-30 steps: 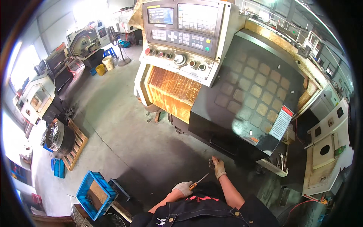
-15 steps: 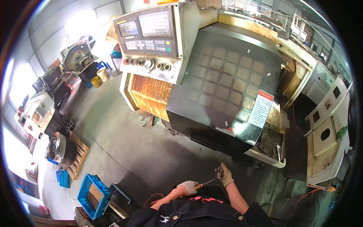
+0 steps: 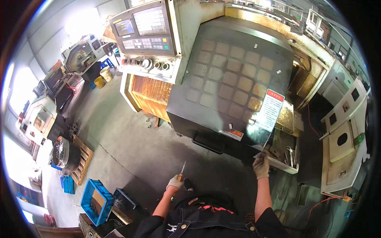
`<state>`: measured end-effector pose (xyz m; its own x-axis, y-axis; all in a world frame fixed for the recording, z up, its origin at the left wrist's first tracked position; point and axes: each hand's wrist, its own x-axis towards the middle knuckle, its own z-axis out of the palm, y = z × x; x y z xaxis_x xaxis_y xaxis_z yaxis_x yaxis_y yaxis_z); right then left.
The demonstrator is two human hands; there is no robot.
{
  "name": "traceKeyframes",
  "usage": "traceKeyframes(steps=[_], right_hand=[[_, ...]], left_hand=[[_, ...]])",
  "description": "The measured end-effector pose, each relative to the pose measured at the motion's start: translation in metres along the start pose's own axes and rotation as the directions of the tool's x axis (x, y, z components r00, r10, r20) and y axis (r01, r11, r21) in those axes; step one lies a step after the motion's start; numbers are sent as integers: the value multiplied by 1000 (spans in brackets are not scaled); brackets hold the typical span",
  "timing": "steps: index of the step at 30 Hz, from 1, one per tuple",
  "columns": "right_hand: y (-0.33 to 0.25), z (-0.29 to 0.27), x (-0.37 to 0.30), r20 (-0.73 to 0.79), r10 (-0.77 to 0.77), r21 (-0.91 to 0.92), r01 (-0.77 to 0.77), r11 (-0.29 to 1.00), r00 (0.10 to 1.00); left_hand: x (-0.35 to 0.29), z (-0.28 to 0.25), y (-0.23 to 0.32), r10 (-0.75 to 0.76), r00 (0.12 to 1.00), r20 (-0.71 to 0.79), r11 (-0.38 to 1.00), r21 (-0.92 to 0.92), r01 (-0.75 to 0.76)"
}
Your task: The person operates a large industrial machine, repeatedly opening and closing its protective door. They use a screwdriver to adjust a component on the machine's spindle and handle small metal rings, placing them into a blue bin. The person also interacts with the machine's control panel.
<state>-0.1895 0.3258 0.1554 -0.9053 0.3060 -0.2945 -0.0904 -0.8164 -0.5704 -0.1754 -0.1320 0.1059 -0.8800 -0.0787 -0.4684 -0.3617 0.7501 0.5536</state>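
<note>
My left hand (image 3: 174, 183), in a pale glove, is closed round the orange handle of a screwdriver-like tool (image 3: 183, 168). Its thin metal blade points up and away from me, and the tip's shape is too small to tell. Farther right, my gloved right hand (image 3: 261, 167) reaches to the near left corner of a metal tray (image 3: 282, 166) at the machine's side. Dark fingertips blend into the shadow there, so whether they hold anything cannot be made out. Wrenches (image 3: 290, 155) lie in the tray beside that hand.
Ahead stands a machine with a dark sliding door (image 3: 228, 79) and a handle (image 3: 207, 145). Its control panel (image 3: 145, 41) is at the left. A blue crate (image 3: 96, 202) sits low on the left, with a pallet (image 3: 82, 160) beyond. Another machine (image 3: 345, 139) stands right.
My hands have moved apart. The right, which held a small ring-shaped part by the tool's tip, has gone forward and right to the tray. The left has shifted left, its tool now pointing upward.
</note>
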Motion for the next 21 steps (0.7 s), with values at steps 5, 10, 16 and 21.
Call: traceKeyframes(steps=[5,10,16,21], right_hand=[[-16,26,59,-164,-282,-187,251,950,945],[-6,58,57,-4,-325,-137,322,937,946],[-2,44,65,-180,-427,-34,428,903,886],[3,61,62,-250,-561,-73,562,824,789]], left_hand=[[38,7,-121,-297,949,106,953,93,288],[43,22,-208,-445,860,252,888,252,386],[68,1,-229,-499,856,132,866,70,494],[130,-52,-210,-394,915,85,919,32,393]])
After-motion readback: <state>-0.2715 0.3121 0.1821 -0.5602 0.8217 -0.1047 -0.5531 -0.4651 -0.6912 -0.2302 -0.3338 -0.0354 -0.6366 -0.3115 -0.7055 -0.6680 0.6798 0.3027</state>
